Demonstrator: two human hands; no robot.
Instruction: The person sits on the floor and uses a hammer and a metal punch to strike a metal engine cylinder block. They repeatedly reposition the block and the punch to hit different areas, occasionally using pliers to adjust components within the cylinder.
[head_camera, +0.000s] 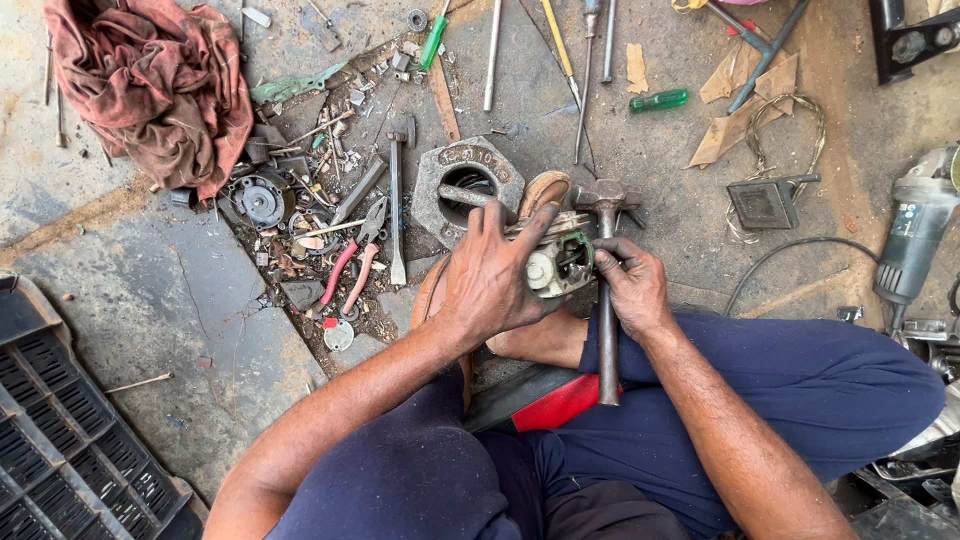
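While left hand (492, 280) fingers clasp a small motor part (558, 262), right hand (632, 285) grips hammer (607, 300)

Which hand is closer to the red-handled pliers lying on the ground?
Left. The left hand grips a small metal part just right of the pliers; the right hand, holding a hammer, is farther right.

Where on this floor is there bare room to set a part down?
Bare concrete lies between the red rag, the black crate and the scrap pile. Another patch sits between the grinder and wire coil. The pile and top-edge screwdrivers are crowded.
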